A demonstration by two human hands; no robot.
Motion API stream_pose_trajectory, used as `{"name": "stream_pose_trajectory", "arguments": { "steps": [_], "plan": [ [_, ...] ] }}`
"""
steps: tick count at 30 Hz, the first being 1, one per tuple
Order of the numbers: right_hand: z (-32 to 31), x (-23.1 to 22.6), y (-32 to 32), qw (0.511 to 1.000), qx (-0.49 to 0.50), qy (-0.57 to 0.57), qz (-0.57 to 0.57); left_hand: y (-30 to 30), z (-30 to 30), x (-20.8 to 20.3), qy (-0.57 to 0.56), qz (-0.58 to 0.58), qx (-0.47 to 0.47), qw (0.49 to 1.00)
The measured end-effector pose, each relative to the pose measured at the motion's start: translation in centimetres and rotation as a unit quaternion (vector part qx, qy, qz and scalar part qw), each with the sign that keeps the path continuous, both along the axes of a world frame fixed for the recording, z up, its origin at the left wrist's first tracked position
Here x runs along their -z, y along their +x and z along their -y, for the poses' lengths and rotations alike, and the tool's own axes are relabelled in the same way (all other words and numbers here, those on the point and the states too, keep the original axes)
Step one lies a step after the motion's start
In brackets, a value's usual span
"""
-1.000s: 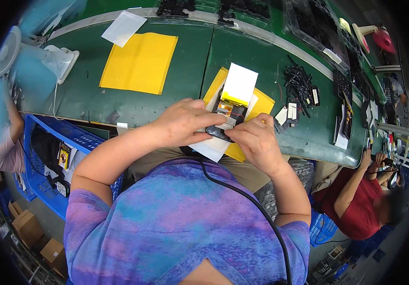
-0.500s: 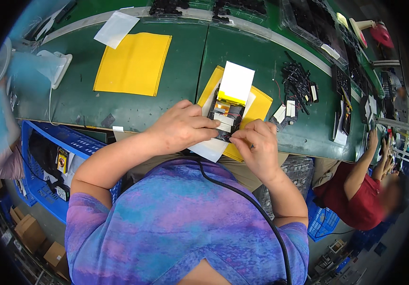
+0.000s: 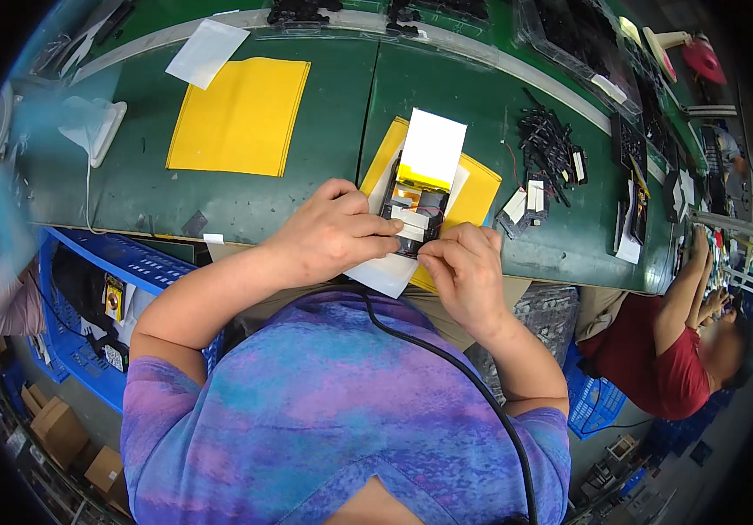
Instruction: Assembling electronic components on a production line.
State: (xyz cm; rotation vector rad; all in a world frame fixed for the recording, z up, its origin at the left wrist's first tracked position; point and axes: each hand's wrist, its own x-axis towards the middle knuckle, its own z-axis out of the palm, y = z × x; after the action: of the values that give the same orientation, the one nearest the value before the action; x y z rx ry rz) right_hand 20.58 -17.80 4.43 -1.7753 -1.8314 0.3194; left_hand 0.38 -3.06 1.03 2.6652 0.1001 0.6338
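Observation:
A small black electronic device (image 3: pixel 430 213) with thin red wires and pale strips inside lies in front of me. At its far end a flat white panel (image 3: pixel 435 144) with a yellow lower edge stands out. My left hand (image 3: pixel 328 229) grips the device's left side, fingertips on a pale strip. At the near right corner, the thumb and forefinger of my right hand (image 3: pixel 468 267) are pinched together; what is between them is hidden. Under the device lie white paper (image 3: pixel 385 276) and a yellow sheet (image 3: pixel 479 194).
On the green table (image 3: pixel 324 131), another yellow sheet (image 3: pixel 238 118) lies to the left with a white sheet (image 3: pixel 207 52) overlapping it. A pile of black parts (image 3: pixel 547 153) sits to the right. A blue crate (image 3: pixel 105 254) stands at lower left. A person in red (image 3: pixel 648 354) works at far right.
My right hand has shifted slightly left and down at the device's near corner, still pinched. My left hand keeps its hold. The person in red has moved their arms.

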Motion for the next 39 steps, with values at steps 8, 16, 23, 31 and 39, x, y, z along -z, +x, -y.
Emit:
{"name": "stream_pose_trajectory", "arguments": {
  "steps": [8,16,23,31,39],
  "plan": [
    [0.1,0.6,-0.7,0.999,0.04,-0.005,-0.028,-0.1,0.0,0.0,-0.017,-0.005,0.001,1.0],
    [0.7,0.9,-0.8,0.999,0.041,0.025,0.018,0.0,0.0,0.1,-0.007,0.006,0.0,1.0],
    [0.1,0.4,0.0,1.0,-0.011,0.023,0.005,-0.1,0.1,0.0,-0.02,-0.008,0.0,1.0],
    [0.1,0.8,-0.4,0.999,0.018,0.02,-0.026,-0.1,0.0,0.0,-0.013,-0.012,-0.001,1.0],
    [0.3,1.2,-0.6,0.999,0.017,0.03,-0.018,-0.1,0.1,0.1,-0.014,-0.003,-0.005,1.0]
  ]
}}
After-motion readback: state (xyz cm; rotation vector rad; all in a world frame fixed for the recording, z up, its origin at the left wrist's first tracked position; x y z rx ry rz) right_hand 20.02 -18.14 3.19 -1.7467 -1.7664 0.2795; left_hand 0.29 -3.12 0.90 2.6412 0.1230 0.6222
